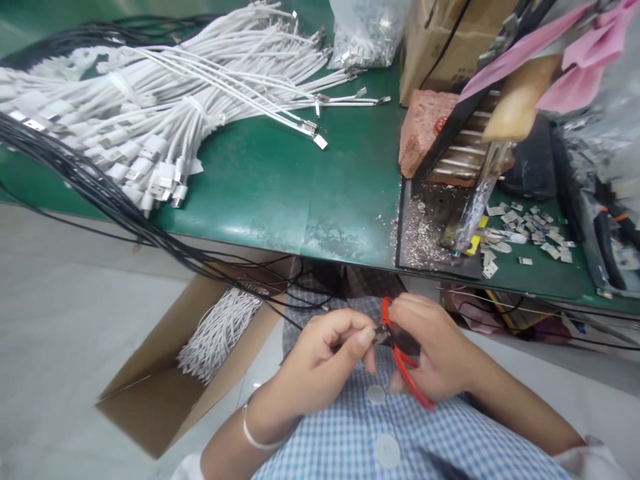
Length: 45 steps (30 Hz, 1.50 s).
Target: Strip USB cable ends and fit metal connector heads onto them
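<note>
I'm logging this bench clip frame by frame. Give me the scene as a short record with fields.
left hand: left hand pinches the end of a thin black cable
right hand: right hand grips red-handled cutters, the tool's head at the cable end
bench: green table carrying a pile of white cables
floor: open cardboard box holding more white cables
right of bench: small metal parts scattered
</note>
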Available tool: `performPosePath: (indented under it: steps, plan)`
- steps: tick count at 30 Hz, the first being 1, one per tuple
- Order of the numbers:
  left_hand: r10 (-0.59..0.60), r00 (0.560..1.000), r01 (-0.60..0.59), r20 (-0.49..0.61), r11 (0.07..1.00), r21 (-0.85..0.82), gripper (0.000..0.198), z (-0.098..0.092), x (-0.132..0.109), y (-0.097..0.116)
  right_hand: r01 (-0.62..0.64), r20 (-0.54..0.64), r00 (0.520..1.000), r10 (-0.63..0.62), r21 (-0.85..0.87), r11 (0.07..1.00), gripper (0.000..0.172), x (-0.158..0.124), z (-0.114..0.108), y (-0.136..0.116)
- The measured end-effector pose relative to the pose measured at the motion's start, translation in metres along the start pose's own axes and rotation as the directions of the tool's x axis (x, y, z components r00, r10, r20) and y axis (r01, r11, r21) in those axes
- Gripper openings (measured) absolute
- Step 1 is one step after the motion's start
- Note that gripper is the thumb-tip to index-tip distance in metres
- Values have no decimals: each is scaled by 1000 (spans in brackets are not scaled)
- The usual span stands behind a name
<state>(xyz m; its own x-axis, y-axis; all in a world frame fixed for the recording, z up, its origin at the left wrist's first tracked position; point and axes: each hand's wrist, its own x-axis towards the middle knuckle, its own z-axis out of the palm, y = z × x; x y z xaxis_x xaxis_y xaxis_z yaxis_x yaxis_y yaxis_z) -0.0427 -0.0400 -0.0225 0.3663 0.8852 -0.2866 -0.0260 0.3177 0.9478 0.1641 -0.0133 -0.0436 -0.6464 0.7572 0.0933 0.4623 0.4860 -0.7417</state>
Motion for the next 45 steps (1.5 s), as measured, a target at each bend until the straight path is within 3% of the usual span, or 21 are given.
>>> performPosePath:
  steps: [7,21,26,35,42,45]
  plan:
    - [30,1000,-30,0,994,110,25,-4,3,2,3,-1,1000,-3,11,1000,62,0,3,5]
    - [54,999,-53,-2,985,167,27,-1,4,7,21,-20,1000,-20,31,999,61,4,2,6]
    - [50,999,-49,0,983,178,28,-2,3,3,9,-8,1000,-9,16,1000,53,4,2,5]
    - [84,996,-82,0,981,177,29,-2,7,6,14,0,1000,-14,-7,1000,67,3,2,6]
    - [91,996,-91,6,991,99,27,-1,5,2,49,-59,997,-50,-8,999,41,2,4,5]
    - [94,995,-92,-44,995,49,12,0,1,-2,62,-84,995,-61,8,998,38,3,5,3]
